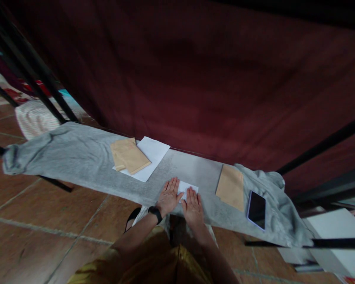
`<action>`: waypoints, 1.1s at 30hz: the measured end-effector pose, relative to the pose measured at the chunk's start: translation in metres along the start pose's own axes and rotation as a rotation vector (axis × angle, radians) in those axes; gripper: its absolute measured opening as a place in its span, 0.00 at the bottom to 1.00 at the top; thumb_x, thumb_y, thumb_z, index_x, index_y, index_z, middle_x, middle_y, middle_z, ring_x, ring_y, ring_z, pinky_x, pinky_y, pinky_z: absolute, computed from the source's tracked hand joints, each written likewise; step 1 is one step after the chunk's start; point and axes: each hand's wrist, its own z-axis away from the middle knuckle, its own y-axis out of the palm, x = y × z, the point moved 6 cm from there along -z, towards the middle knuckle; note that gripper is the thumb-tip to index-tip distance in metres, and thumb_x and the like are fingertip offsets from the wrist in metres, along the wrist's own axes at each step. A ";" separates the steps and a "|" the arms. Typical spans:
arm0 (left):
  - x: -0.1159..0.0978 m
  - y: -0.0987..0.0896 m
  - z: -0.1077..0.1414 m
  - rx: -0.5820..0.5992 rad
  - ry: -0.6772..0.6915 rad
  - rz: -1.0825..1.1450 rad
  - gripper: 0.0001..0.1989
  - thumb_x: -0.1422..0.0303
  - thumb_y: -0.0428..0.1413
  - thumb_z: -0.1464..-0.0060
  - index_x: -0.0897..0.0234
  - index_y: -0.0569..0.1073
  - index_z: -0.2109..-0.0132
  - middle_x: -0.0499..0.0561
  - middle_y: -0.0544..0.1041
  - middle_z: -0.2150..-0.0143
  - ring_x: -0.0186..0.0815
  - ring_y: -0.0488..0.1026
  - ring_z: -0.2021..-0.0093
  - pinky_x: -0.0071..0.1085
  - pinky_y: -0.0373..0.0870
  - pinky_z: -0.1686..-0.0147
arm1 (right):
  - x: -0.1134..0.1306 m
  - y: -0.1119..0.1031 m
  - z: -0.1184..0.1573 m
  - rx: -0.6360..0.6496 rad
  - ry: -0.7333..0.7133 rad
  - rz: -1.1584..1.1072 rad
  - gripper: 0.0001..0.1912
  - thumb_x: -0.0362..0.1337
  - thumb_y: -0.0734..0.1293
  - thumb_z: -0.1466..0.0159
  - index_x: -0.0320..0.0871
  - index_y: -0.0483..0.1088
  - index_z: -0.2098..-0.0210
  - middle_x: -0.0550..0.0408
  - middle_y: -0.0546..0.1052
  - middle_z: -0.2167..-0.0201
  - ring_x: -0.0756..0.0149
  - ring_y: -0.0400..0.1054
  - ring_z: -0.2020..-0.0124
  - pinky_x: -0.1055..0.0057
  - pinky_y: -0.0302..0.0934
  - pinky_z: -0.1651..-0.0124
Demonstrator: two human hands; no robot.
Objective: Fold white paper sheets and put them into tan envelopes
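Observation:
A small piece of white paper (187, 184) lies on the grey cloth-covered board (192, 165), close to its front edge. My left hand (168, 196) rests flat at the paper's left side, fingers stretched out, with a dark band on the wrist. On the paper's right part lies my right hand (193, 206), also flat with fingers extended. Both hands partly cover the paper, so I cannot tell whether it is folded. To the left are brown paper envelopes (133, 157), lying over larger white sheets (154, 152).
Right of my hands lies another brown paper piece (231, 185), then a phone (256, 210) with a dark screen. Bunched grey cloth (266, 181) covers the right end. A dark red curtain (195, 79) hangs behind, between black metal bars (328, 142). White boxes (337, 228) stand lower right.

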 end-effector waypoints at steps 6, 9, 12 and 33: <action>0.002 -0.001 -0.002 0.040 -0.022 0.039 0.33 0.53 0.38 0.31 0.71 0.58 0.30 0.63 0.58 0.28 0.46 0.52 0.27 0.47 0.47 0.30 | -0.017 -0.016 0.021 -0.090 -0.034 -0.005 0.29 0.39 0.56 0.27 0.36 0.52 0.29 0.39 0.60 0.31 0.53 0.55 0.31 0.48 0.51 0.31; -0.002 -0.004 -0.004 0.041 -0.059 0.041 0.33 0.53 0.38 0.31 0.72 0.58 0.30 0.65 0.59 0.29 0.48 0.52 0.27 0.51 0.45 0.30 | -0.024 -0.021 0.026 -0.098 -0.032 -0.003 0.29 0.39 0.55 0.27 0.37 0.52 0.29 0.39 0.60 0.31 0.52 0.56 0.31 0.46 0.52 0.32; -0.024 -0.002 -0.007 0.071 0.031 0.083 0.31 0.55 0.37 0.30 0.71 0.59 0.30 0.63 0.59 0.28 0.46 0.52 0.27 0.48 0.44 0.29 | -0.024 -0.020 0.028 -0.095 -0.037 0.023 0.28 0.38 0.55 0.27 0.36 0.55 0.30 0.38 0.60 0.31 0.51 0.55 0.31 0.46 0.51 0.32; -0.065 0.006 -0.008 0.165 0.402 0.196 0.30 0.51 0.44 0.31 0.58 0.57 0.29 0.54 0.55 0.26 0.40 0.46 0.25 0.46 0.40 0.28 | -0.064 -0.028 0.039 -0.046 0.030 -0.483 0.24 0.40 0.51 0.26 0.44 0.70 0.41 0.46 0.75 0.42 0.57 0.67 0.39 0.51 0.59 0.36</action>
